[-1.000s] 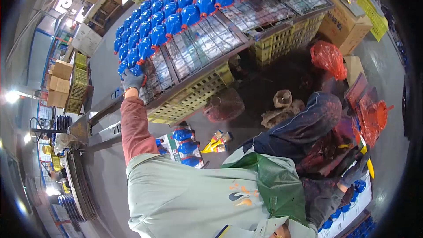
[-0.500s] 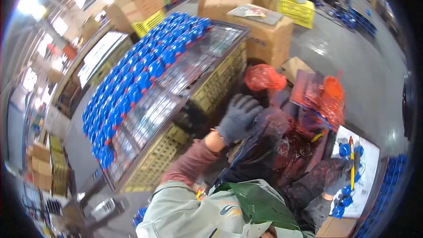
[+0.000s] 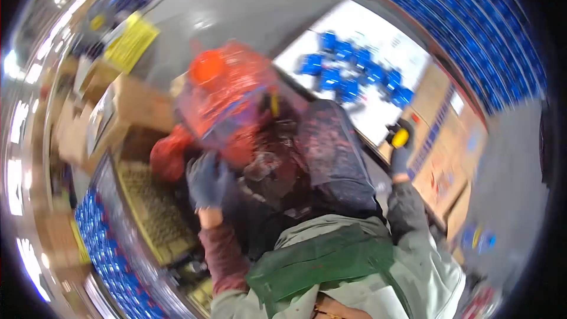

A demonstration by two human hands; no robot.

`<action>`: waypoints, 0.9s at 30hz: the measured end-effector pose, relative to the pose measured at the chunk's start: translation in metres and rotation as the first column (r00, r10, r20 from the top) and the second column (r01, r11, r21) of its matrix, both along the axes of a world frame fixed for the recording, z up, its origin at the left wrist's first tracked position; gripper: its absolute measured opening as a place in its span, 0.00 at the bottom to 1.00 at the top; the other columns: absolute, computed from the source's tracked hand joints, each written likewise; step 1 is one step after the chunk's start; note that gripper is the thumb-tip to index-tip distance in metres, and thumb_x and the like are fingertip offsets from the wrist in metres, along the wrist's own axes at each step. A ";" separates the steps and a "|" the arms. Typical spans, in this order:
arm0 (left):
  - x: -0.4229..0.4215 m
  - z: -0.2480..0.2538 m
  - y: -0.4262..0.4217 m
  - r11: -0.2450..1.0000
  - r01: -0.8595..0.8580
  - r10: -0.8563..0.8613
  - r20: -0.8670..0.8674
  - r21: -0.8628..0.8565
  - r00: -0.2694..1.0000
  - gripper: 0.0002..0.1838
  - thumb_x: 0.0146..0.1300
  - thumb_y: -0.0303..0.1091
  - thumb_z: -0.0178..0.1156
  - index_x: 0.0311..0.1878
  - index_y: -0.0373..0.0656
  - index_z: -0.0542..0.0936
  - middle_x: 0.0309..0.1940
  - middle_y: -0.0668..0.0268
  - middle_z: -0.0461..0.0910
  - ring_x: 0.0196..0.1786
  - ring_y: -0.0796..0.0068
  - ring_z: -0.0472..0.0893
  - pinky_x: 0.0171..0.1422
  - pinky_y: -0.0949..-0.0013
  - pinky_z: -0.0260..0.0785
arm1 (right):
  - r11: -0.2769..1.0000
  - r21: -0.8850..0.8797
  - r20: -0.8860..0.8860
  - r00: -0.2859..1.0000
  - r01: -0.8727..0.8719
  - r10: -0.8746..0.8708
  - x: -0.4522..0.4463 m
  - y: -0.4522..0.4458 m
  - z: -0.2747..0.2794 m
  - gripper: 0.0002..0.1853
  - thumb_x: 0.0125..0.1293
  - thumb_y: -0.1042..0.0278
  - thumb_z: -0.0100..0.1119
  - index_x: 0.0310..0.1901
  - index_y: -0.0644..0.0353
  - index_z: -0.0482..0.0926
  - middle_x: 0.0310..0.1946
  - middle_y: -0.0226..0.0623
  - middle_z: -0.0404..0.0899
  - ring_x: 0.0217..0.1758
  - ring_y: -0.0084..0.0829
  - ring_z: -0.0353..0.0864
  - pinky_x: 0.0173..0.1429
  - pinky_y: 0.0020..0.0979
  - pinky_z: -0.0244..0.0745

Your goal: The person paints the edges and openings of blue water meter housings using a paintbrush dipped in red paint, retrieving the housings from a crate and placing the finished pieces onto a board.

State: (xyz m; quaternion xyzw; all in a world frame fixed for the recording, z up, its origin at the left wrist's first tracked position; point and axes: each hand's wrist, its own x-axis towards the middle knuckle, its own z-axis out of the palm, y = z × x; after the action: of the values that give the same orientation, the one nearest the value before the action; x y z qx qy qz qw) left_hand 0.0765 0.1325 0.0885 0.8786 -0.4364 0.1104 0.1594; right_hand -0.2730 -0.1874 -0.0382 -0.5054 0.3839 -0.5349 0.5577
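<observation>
My left hand [image 3: 207, 180], in a grey glove, is beside my thigh near the red plastic bag [image 3: 171, 153]. Its fingers look apart, with nothing visible in them, though motion smears them. My right hand [image 3: 401, 156], gloved in grey too, is closed around a slim yellow tool [image 3: 400, 137] seen nearly end-on. That hand is over the cardboard, just off the corner of a white sheet [image 3: 301, 53]. Several glossy blue rounded pieces [image 3: 348, 90] lie in a cluster on the sheet. Across my lap, an orange-red tub [image 3: 208, 71] stands among red plastic film.
Flat cardboard [image 3: 440, 159] continues from the white sheet on the right. Rows of blue pieces [image 3: 460, 29] fill the far right. To my left are a yellow crate [image 3: 153, 207], more blue pieces [image 3: 109, 248] and cardboard boxes [image 3: 139, 106].
The view has swung right, bringing the white sheet and blue pieces toward the middle. My right hand, still holding the yellow tool, is now nearer the sheet's near corner.
</observation>
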 end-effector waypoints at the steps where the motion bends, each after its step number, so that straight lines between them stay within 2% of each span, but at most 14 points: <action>1: -0.002 0.002 0.001 0.995 0.069 -0.071 -0.019 -0.074 0.997 0.19 0.55 0.41 0.61 0.47 0.42 0.79 0.39 0.58 0.82 0.45 0.53 0.80 0.56 0.53 0.68 | 0.998 -0.021 -0.011 0.999 0.052 -0.053 -0.003 -0.009 -0.019 0.17 0.64 0.80 0.51 0.54 0.57 0.73 0.50 0.35 0.77 0.50 0.31 0.80 0.42 0.27 0.75; 2: -0.003 0.002 0.005 0.981 0.119 -0.125 -0.028 -0.150 0.992 0.22 0.55 0.41 0.62 0.51 0.41 0.79 0.42 0.57 0.82 0.47 0.52 0.79 0.59 0.53 0.67 | 0.995 -0.044 -0.012 0.996 0.088 -0.089 -0.005 -0.021 -0.040 0.17 0.62 0.82 0.52 0.53 0.57 0.73 0.50 0.35 0.77 0.50 0.31 0.79 0.43 0.27 0.75; 4: -0.008 -0.003 0.034 0.995 -0.009 0.007 -0.020 -0.100 1.000 0.27 0.55 0.43 0.62 0.57 0.39 0.77 0.49 0.52 0.81 0.53 0.48 0.78 0.62 0.52 0.65 | 0.979 -0.026 -0.227 0.952 0.203 -0.204 -0.009 -0.034 -0.066 0.16 0.62 0.82 0.53 0.51 0.58 0.73 0.49 0.36 0.77 0.46 0.28 0.78 0.45 0.26 0.74; 6: -0.019 -0.001 0.053 0.996 -0.078 0.078 0.008 0.034 0.997 0.27 0.57 0.43 0.61 0.58 0.38 0.76 0.54 0.49 0.78 0.58 0.44 0.74 0.65 0.48 0.63 | 0.922 -0.293 -0.278 0.900 0.254 -0.336 -0.020 -0.067 -0.130 0.13 0.65 0.78 0.55 0.51 0.58 0.74 0.43 0.30 0.74 0.39 0.23 0.74 0.44 0.27 0.73; 7: -0.026 -0.008 0.065 0.987 -0.128 0.127 0.012 0.093 0.992 0.28 0.57 0.44 0.60 0.59 0.38 0.75 0.57 0.48 0.75 0.61 0.43 0.72 0.67 0.46 0.60 | 0.946 0.112 -0.099 0.951 0.304 -0.294 -0.016 -0.069 -0.128 0.10 0.68 0.71 0.53 0.50 0.58 0.75 0.44 0.29 0.74 0.34 0.23 0.72 0.41 0.30 0.72; 8: -0.034 -0.023 0.077 0.966 -0.212 0.210 0.031 0.147 0.977 0.29 0.58 0.44 0.60 0.61 0.38 0.74 0.60 0.47 0.73 0.64 0.42 0.69 0.69 0.45 0.58 | 0.968 0.132 -0.040 0.977 0.214 -0.210 -0.024 -0.064 -0.110 0.10 0.68 0.71 0.53 0.50 0.58 0.75 0.44 0.29 0.74 0.34 0.23 0.72 0.41 0.30 0.72; 9: -0.045 -0.035 0.080 0.972 -0.232 0.230 0.046 0.040 0.972 0.30 0.58 0.44 0.60 0.62 0.38 0.73 0.63 0.46 0.70 0.66 0.41 0.67 0.70 0.44 0.56 | 0.902 -0.092 0.372 0.825 -0.422 0.425 -0.041 -0.054 -0.058 0.23 0.71 0.57 0.50 0.61 0.62 0.70 0.58 0.37 0.72 0.55 0.26 0.75 0.57 0.29 0.72; 10: -0.055 -0.047 0.078 0.963 -0.260 0.264 0.069 -0.070 0.962 0.30 0.59 0.44 0.60 0.63 0.38 0.72 0.65 0.46 0.67 0.68 0.40 0.64 0.72 0.43 0.54 | 0.842 -0.120 0.428 0.738 -0.526 0.522 0.039 -0.060 -0.034 0.23 0.71 0.57 0.50 0.61 0.62 0.70 0.58 0.37 0.72 0.55 0.26 0.75 0.57 0.29 0.72; 12: -0.054 -0.053 0.077 0.944 -0.271 0.267 -0.050 -0.186 0.962 0.31 0.59 0.44 0.60 0.64 0.40 0.71 0.68 0.47 0.64 0.69 0.39 0.62 0.73 0.44 0.52 | 0.785 0.027 0.308 0.752 -0.619 0.582 0.020 -0.046 -0.053 0.24 0.70 0.54 0.52 0.60 0.62 0.70 0.56 0.38 0.73 0.53 0.29 0.76 0.55 0.30 0.73; 14: -0.049 -0.031 0.063 0.938 -0.327 0.320 -0.077 -0.118 0.944 0.31 0.57 0.43 0.60 0.63 0.40 0.71 0.67 0.47 0.64 0.69 0.41 0.62 0.73 0.44 0.52 | 0.738 0.158 0.125 0.755 -0.656 0.644 -0.049 -0.093 -0.123 0.25 0.68 0.52 0.54 0.59 0.63 0.71 0.55 0.39 0.74 0.51 0.31 0.77 0.53 0.32 0.74; 17: -0.041 -0.026 0.059 0.928 -0.359 0.356 -0.049 -0.098 0.933 0.32 0.55 0.43 0.60 0.63 0.40 0.71 0.67 0.49 0.64 0.69 0.42 0.61 0.73 0.45 0.52 | 0.790 0.276 -0.255 0.751 -0.547 0.609 -0.109 -0.207 -0.245 0.27 0.66 0.49 0.56 0.58 0.63 0.71 0.52 0.41 0.75 0.48 0.34 0.78 0.51 0.34 0.75; 21: -0.046 -0.027 0.065 0.923 -0.360 0.356 -0.059 -0.133 0.933 0.32 0.54 0.43 0.61 0.63 0.41 0.71 0.67 0.51 0.65 0.70 0.44 0.61 0.73 0.46 0.52 | 0.961 0.230 -0.722 0.636 -0.152 0.273 -0.075 -0.260 -0.288 0.30 0.64 0.45 0.59 0.56 0.63 0.72 0.50 0.44 0.76 0.44 0.39 0.80 0.47 0.38 0.77; 25: -0.048 -0.026 0.066 0.924 -0.355 0.353 -0.040 -0.144 0.935 0.33 0.54 0.43 0.61 0.63 0.42 0.71 0.67 0.51 0.65 0.70 0.44 0.61 0.73 0.46 0.52 | 0.957 -0.038 -0.965 0.238 0.287 -0.110 -0.028 -0.253 -0.279 0.33 0.61 0.40 0.63 0.54 0.64 0.73 0.47 0.47 0.77 0.40 0.43 0.82 0.43 0.41 0.79; 27: -0.051 -0.028 0.069 0.922 -0.352 0.348 -0.050 -0.160 0.936 0.33 0.54 0.43 0.61 0.64 0.42 0.70 0.68 0.52 0.64 0.70 0.44 0.61 0.74 0.46 0.51 | 0.961 -0.048 -0.958 0.261 0.271 -0.121 -0.028 -0.225 -0.256 0.32 0.60 0.41 0.63 0.53 0.63 0.73 0.46 0.46 0.78 0.40 0.43 0.82 0.43 0.41 0.79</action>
State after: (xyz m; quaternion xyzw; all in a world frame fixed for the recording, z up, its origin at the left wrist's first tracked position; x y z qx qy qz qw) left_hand 0.0255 0.2016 0.0602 0.9271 -0.2601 0.1639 0.2145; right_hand -0.3012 -0.4127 -0.2945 -0.6357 0.7321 -0.1676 0.1784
